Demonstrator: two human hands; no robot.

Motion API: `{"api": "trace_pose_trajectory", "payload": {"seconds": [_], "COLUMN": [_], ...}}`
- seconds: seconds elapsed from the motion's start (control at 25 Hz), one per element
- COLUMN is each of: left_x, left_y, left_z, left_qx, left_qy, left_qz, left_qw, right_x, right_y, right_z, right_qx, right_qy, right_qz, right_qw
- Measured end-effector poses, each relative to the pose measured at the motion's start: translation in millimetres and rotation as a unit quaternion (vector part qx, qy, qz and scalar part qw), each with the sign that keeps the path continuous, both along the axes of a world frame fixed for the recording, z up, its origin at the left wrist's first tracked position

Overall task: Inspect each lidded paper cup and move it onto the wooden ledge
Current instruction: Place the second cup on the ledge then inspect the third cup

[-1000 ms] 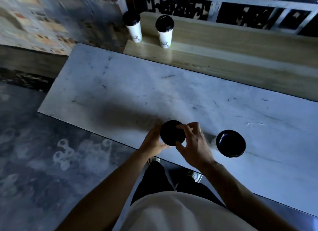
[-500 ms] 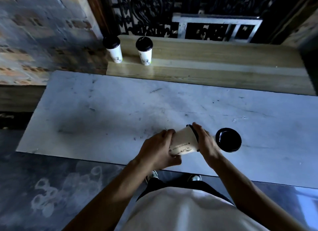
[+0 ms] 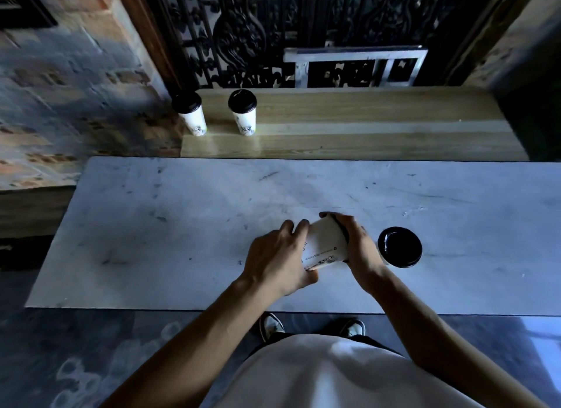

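Observation:
A white paper cup (image 3: 326,243) with a black lid lies tilted on its side above the marble table (image 3: 182,225). My left hand (image 3: 277,257) grips its base end and my right hand (image 3: 359,245) grips the lid end. Just to the right, another lidded cup (image 3: 400,246) stands upright on the table, seen from above. Two lidded cups stand on the wooden ledge (image 3: 364,128) at its left end: one (image 3: 190,113) by the corner, one (image 3: 244,111) beside it.
A brick wall (image 3: 60,88) rises on the left. Behind the ledge there is a black ornate metal grille (image 3: 258,28) and a metal frame (image 3: 355,64). The table's near edge runs just in front of my shoes (image 3: 273,325).
The cup stood upright in both hands a second ago; it has since been tipped on its side, lid to the right. My view has swung to the right.

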State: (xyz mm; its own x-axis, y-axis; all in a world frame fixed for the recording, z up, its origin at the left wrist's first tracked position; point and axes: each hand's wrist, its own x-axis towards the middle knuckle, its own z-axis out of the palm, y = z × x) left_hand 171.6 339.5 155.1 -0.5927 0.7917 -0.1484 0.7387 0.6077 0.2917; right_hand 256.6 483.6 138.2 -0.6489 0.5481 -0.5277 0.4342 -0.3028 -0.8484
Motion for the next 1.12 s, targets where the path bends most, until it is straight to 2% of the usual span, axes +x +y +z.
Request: {"api": "trace_pose_trajectory", "payload": {"seconds": [0.08,0.12,0.24,0.32,0.4,0.44,0.52,0.64,0.84,0.96,1.12], "left_x": [1,0,0,1,4,6,10,20,29,28,22], "left_y": [1,2,4,8,13,16,25,35,45,49,48], "left_z": [0,0,-2,1,-1,-3,-7,-6,1,-3,3], "left_qx": [0.006,0.014,0.049,0.112,0.173,0.197,0.238,0.265,0.273,0.262,0.191], "left_qy": [-0.002,-0.006,-0.1,-0.23,-0.342,-0.379,-0.416,-0.44,-0.493,-0.466,-0.407], "left_qz": [0.007,0.012,0.058,0.117,0.18,0.209,0.243,0.247,0.284,0.279,0.251], "left_qw": [1.0,1.0,0.992,0.96,0.906,0.88,0.843,0.822,0.776,0.798,0.857], "right_x": [-3,-5,-6,-7,-5,-2,5,15,18,20,24], "right_y": [8,13,25,30,36,38,38,28,33,40,49], "right_z": [3,5,5,6,9,12,11,7,5,4,5], "right_qx": [0.055,0.048,-0.052,-0.15,-0.243,-0.274,-0.309,-0.314,-0.308,-0.298,-0.268], "right_qy": [-0.008,-0.012,0.003,0.077,0.142,0.162,0.166,0.122,0.125,0.11,0.1], "right_qz": [0.047,0.061,0.041,-0.039,-0.102,-0.102,-0.061,0.033,0.076,0.067,0.057], "right_qw": [0.997,0.997,0.998,0.985,0.954,0.942,0.934,0.941,0.94,0.946,0.956]}}
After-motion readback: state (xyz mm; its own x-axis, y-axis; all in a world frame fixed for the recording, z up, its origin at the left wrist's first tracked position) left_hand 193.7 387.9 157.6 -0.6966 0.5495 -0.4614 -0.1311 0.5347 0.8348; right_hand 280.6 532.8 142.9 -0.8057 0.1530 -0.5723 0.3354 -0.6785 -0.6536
